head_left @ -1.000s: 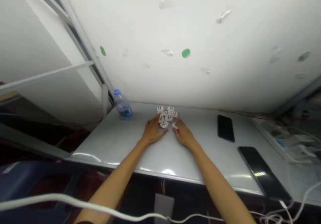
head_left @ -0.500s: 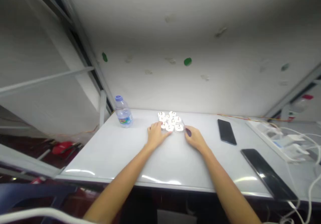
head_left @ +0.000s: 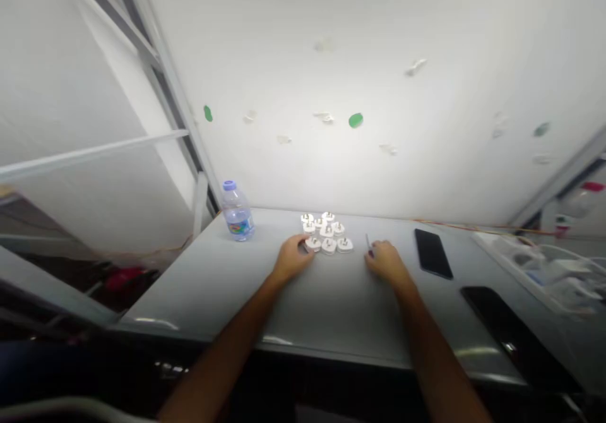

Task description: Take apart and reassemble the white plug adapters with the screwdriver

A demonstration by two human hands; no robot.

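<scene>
Several white three-pin plugs [head_left: 328, 230] lie close together on the table, their prongs facing up. My left hand [head_left: 292, 257] rests at the near-left corner of this group, thumb and forefinger closed around the left side of the nearest-left plug [head_left: 313, 244]. To the right of the group, and apart from it, my right hand [head_left: 387, 261] lies low over the tabletop with its fingers closed. A thin grey-shafted tool [head_left: 368, 242] sticks out from its fingertips, pointing away from me; a small dark part shows at the grip. Its exact kind is too small to make out.
A water bottle [head_left: 238, 213] stands at the back left of the white table [head_left: 331, 309]. On the right lie a black phone [head_left: 433, 254] and a larger black device [head_left: 516, 334]. Beyond them is a white tray [head_left: 514, 268] with cables and white parts. A wall [head_left: 303, 177] rises behind.
My right hand has moved right, away from the plugs, with the thin tool in it. My left hand stays by the group's left side. The picture's lighting has changed.
</scene>
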